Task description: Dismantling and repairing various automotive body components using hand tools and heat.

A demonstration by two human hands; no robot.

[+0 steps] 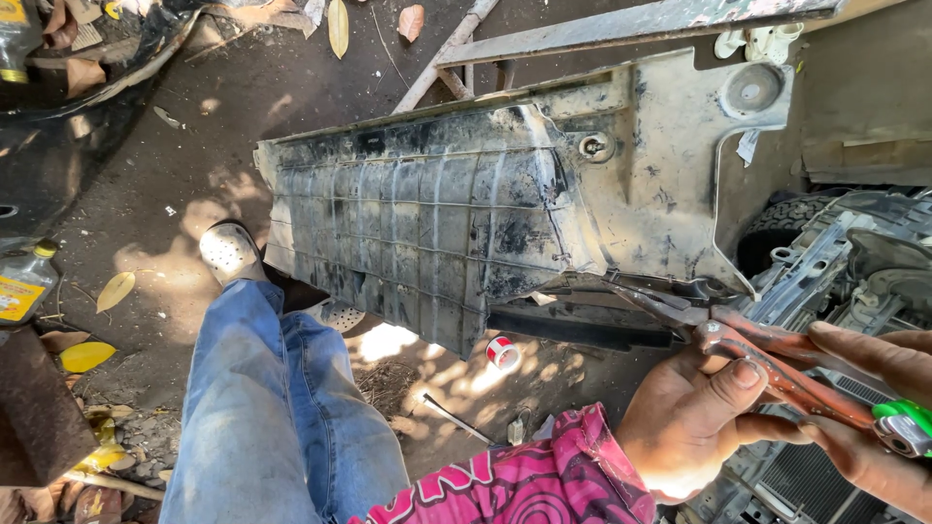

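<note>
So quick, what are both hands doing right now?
Left hand: closed on the red handles of the pliers.
Right hand: closed on the same handles, also holding a green tool.

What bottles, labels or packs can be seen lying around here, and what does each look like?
Clear bottle: left edge, on the ground, yellow cap, yellow label.
Second bottle: top left corner, dark, with a yellow band, partly cut off.
Small tape roll: on the ground under the dirty black panel, red and white.

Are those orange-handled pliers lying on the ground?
No, both hands hold the pliers up against the dirty plastic panel.
</note>
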